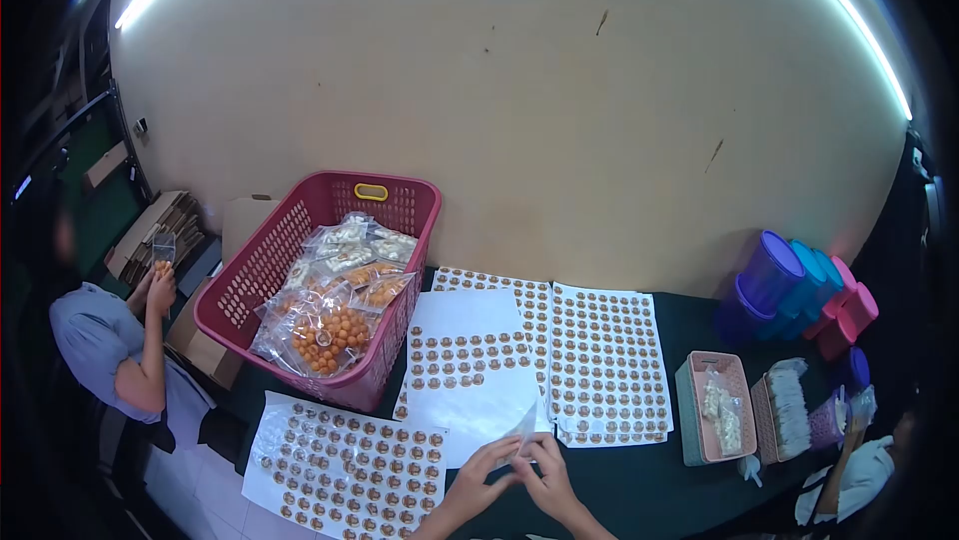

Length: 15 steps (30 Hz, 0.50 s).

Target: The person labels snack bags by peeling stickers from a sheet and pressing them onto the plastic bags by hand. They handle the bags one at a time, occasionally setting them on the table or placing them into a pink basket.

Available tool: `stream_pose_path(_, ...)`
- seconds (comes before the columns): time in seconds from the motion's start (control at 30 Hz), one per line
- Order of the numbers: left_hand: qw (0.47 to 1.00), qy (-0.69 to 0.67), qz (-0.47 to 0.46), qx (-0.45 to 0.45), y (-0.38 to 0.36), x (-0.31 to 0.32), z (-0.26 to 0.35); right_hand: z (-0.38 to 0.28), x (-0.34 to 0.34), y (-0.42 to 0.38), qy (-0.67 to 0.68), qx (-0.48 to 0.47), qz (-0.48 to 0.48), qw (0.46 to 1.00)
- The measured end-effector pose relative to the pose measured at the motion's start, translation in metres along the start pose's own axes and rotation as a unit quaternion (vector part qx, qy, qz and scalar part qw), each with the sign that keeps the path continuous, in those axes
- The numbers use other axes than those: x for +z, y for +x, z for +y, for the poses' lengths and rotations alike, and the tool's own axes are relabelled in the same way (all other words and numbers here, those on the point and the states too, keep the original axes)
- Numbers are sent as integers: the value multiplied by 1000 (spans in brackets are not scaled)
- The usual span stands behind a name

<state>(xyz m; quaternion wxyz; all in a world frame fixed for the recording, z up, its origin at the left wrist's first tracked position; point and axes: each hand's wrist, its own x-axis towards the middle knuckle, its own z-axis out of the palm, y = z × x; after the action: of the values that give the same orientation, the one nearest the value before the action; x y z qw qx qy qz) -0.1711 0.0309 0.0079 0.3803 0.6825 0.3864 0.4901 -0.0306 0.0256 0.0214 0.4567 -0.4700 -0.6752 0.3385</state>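
My left hand (482, 472) and my right hand (544, 470) meet at the front middle of the table, fingers pinched on a small clear plastic bag (525, 425). The bag stands up between the fingertips; its contents are too small to make out. Beneath and behind it lies a sticker sheet (470, 360) with bare white parts and rows of round brown stickers. Another sticker sheet (345, 465) lies left of my hands, and a full sheet (609, 365) is at the back right.
A maroon basket (230, 310) holds bags of orange and white pieces. To the right are a pink basket (704, 370), stacked clear bags (789, 410) and coloured tubs (774, 260). One person (110, 340) stands left, another (859, 480) at the right edge.
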Motion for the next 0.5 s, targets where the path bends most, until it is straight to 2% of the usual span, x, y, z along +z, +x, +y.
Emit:
stream_pose_path(0.03, 1000, 0, 2, 1, -1, -1, -1, -2, 0, 1, 0, -2, -1, 1000)
stream_pose_path(0.1, 995, -16, 66, -69, -4, -5, -6, -11, 3, 3, -91, -49, 51, 993)
stream_pose_path(0.13, 997, -2, 67, -22, 1, -10, -6, -25, -1, 7, -198, -60, 144, 968)
stream_pose_path(0.17, 997, -1, 68, -21, -1, -12, -5, -27, -6, 10, -197, -62, 145, 968)
stream_pose_path(0.23, 999, 7, -8, -42, -3, -15, -3, -27, -20, 11, -271, -95, -38, 957)
stream_pose_path(0.27, 999, 10, -10, -39, -3, -16, 1, -20, -20, 11, -222, -99, -78, 967)
stream_pose_path(0.3, 998, 37, 16, -44, -3, -19, 7, -21, -17, 8, -221, -101, -73, 967)
stream_pose_path(0.37, 996, 64, 41, -44, -3, -19, 13, -29, -6, 4, -87, -53, -75, 992)
stream_pose_path(0.43, 982, -28, 165, -90, -5, -18, 19, -39, 1, 1, -94, -67, -63, 991)
stream_pose_path(0.5, 980, -6, 191, -52, -4, -27, 26, -42, 8, -7, -22, -72, -59, 995)
